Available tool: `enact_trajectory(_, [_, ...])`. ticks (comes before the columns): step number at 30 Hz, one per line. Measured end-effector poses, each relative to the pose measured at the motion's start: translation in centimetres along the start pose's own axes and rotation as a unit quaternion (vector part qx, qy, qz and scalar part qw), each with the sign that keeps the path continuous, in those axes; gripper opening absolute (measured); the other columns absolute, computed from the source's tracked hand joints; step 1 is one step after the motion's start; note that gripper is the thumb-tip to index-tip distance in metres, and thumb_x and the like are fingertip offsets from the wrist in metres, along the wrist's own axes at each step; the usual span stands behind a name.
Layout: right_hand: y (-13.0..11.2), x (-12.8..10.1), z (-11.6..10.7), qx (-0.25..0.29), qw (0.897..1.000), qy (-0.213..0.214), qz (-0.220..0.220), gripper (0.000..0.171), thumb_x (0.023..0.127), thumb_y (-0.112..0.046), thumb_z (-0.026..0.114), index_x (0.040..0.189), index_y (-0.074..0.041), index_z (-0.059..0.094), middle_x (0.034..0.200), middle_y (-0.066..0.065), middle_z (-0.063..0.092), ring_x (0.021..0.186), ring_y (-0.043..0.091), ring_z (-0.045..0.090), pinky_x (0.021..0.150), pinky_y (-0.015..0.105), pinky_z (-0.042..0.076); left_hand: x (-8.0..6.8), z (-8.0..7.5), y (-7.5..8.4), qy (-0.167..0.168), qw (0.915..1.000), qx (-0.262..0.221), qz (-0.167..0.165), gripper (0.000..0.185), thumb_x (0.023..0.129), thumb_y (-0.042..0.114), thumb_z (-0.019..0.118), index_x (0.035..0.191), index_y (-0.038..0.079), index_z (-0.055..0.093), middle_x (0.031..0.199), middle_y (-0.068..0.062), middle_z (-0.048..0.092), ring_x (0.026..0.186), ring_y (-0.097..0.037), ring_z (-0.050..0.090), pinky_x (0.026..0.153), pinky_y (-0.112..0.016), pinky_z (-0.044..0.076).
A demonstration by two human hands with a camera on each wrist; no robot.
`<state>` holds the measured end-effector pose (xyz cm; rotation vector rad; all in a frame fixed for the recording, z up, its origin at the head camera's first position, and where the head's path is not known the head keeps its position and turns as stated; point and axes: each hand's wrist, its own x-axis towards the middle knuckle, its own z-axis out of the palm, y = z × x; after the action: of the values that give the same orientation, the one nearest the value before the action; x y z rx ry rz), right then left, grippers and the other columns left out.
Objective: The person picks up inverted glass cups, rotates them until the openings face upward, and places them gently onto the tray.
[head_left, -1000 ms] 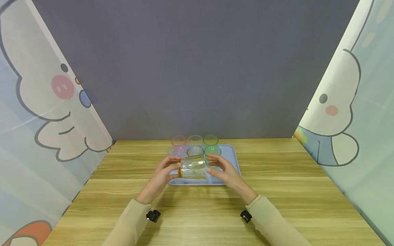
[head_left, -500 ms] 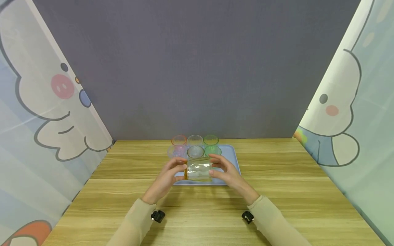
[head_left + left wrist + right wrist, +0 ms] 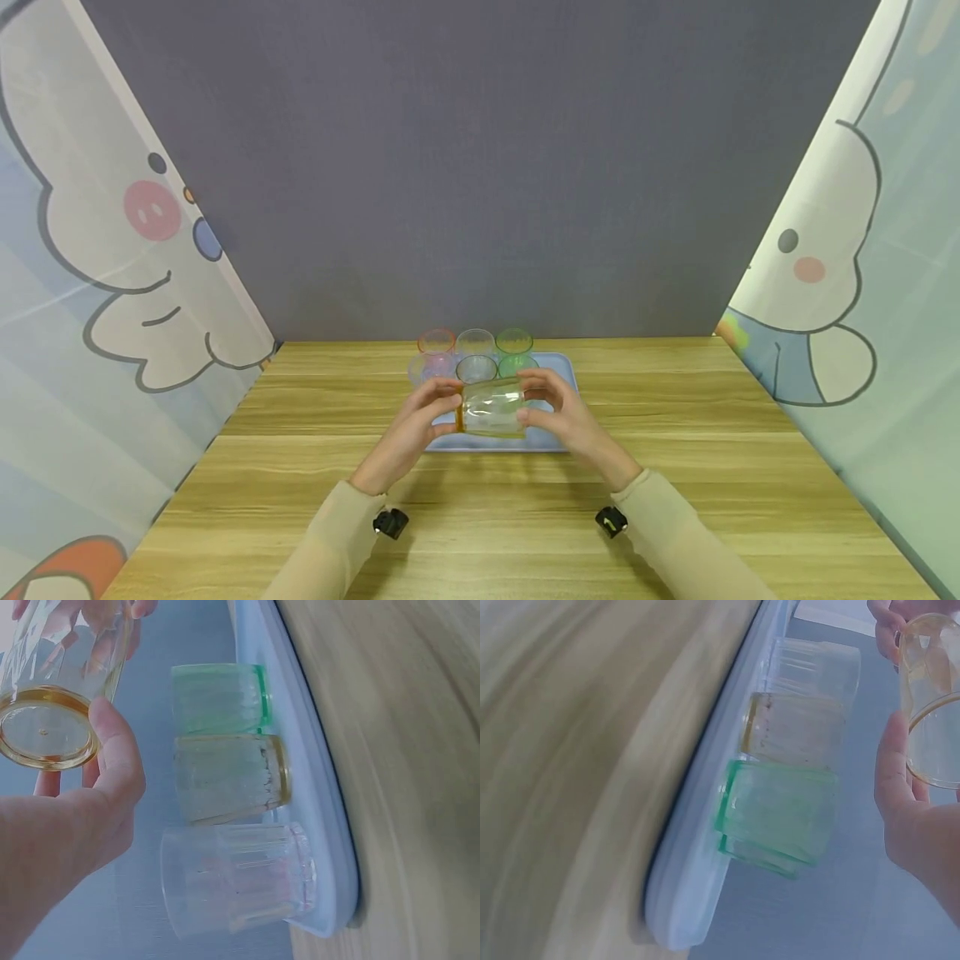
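Note:
A clear, faceted drinking glass with an amber base lies sideways in the air over the near part of the tray. My left hand pinches it round the amber base, thumb toward me. At the rim end, my right hand holds it with thumb and curled fingers. In the left wrist view, the base of the glass faces the camera above my left hand. The right wrist view has the glass's mouth by my right hand.
Behind the held glass, a pale blue tray bears two rows of upright tumblers, among them a green glass, an amber-based glass and a clear glass. A wooden table surrounds it, with a grey panel behind.
Both hands have shifted right with the glass, the left one more. My right hand has closed further round the rim end.

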<state>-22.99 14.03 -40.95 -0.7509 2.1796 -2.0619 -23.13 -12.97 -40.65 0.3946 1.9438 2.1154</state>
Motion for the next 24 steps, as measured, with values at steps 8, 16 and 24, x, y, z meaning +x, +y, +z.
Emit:
enact_trajectory(8, [-0.7,0.1,-0.6,-0.016,1.000,-0.003,-0.011,0.057,0.094,-0.009,0.070,0.145,0.001,0.046,0.131,0.022,0.050,0.122,0.033,0.050,0.093,0.034,0.053,-0.1,0.3,0.8,-0.014,0.9997,0.017,0.008,0.049,0.103,0.031,0.059,0.143,0.006,0.048,0.145,-0.013,0.043,0.134,-0.029,0.042,0.100,-0.043,0.050])
enact_trajectory(16, [-1.4,0.1,-1.0,-0.023,1.000,-0.007,-0.008,0.057,0.095,-0.012,0.069,0.145,0.000,0.045,0.133,0.024,0.049,0.122,0.037,0.049,0.092,0.036,0.053,-0.2,0.0,1.3,-0.032,0.9973,0.059,0.029,0.050,0.106,0.031,0.056,0.147,0.005,0.046,0.142,-0.016,0.043,0.131,-0.031,0.045,0.099,-0.043,0.052])
enact_trajectory(24, [-2.3,0.2,-1.7,-0.024,1.000,-0.001,0.000,0.061,0.094,-0.011,0.069,0.147,0.001,0.043,0.136,0.025,0.048,0.123,0.038,0.048,0.090,0.037,0.054,-0.3,-0.5,1.3,-0.011,0.9869,0.144,0.072,0.038,0.105,0.022,0.058,0.134,-0.002,0.057,0.131,-0.021,0.056,0.116,-0.032,0.058,0.090,-0.037,0.056])
